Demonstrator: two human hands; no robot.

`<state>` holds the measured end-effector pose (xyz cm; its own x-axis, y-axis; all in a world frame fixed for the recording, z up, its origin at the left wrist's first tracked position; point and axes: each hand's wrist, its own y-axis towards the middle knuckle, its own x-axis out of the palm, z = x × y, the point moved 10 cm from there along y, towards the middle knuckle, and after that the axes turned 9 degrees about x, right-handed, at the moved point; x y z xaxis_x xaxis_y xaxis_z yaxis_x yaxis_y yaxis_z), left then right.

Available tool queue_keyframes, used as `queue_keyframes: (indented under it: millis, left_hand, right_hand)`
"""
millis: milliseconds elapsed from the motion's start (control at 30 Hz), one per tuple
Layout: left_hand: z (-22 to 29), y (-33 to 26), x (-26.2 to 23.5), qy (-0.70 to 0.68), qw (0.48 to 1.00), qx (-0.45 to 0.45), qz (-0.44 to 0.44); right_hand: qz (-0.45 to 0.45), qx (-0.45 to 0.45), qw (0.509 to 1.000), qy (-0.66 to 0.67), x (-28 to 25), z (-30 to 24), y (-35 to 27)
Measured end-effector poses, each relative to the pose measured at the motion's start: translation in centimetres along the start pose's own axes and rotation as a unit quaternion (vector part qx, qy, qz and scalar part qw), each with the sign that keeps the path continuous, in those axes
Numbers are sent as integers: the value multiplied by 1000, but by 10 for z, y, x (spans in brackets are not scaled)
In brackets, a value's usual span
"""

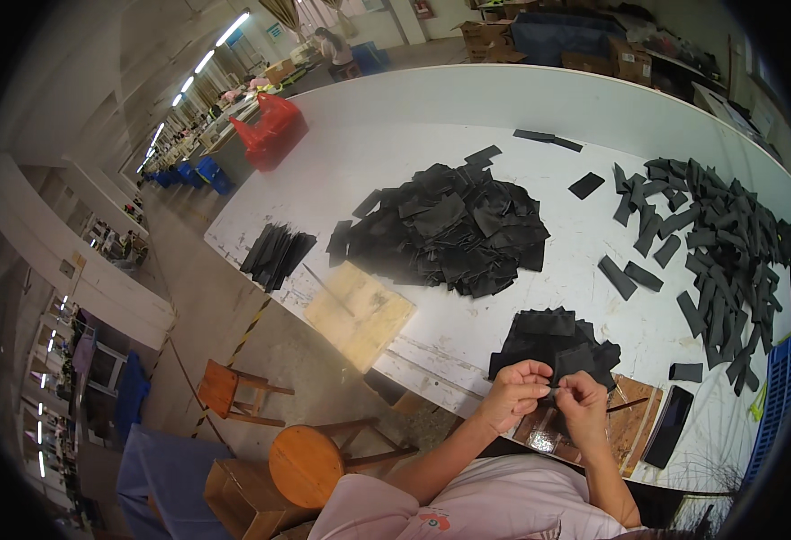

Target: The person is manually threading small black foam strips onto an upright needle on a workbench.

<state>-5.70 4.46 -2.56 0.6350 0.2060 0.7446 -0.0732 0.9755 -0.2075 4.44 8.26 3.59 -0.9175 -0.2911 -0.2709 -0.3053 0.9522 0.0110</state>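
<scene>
Near the front edge of the white table, my left hand (514,396) and my right hand (583,407) meet fingertip to fingertip. Both pinch a small piece of black fabric (553,393), mostly covered by the fingers. Just beyond them lies a small stack of black fabric pieces (539,333). Under my hands is a brown board (631,409) with a shiny clear-covered part. A thin dark tool (628,405) lies on it beside my right hand.
A large heap of flat black pieces (449,225) fills mid-table; folded black strips (728,252) pile at right. A dark phone-like slab (668,427), blue basket (776,405), yellowish board (359,315), black bundle (277,256) and red bag (271,133) surround them. Wooden stools (305,466) stand left.
</scene>
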Motion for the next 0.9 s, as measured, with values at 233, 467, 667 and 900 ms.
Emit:
queue_keyframes:
  millis: [233, 467, 667, 900]
  left_hand:
    - [25, -2, 22, 179, 978, 108, -7]
    - [55, -12, 32, 512, 823, 227, 91]
    - [48, -6, 17, 311, 890, 327, 63]
    - [17, -14, 65, -13, 983, 5, -184]
  right_hand:
    - [-172, 358, 753, 525, 38, 45, -12]
    - [-187, 330, 745, 548, 44, 22, -13]
    - [-161, 221, 901, 336, 30, 35, -2]
    - [-155, 215, 877, 401, 24, 33, -7]
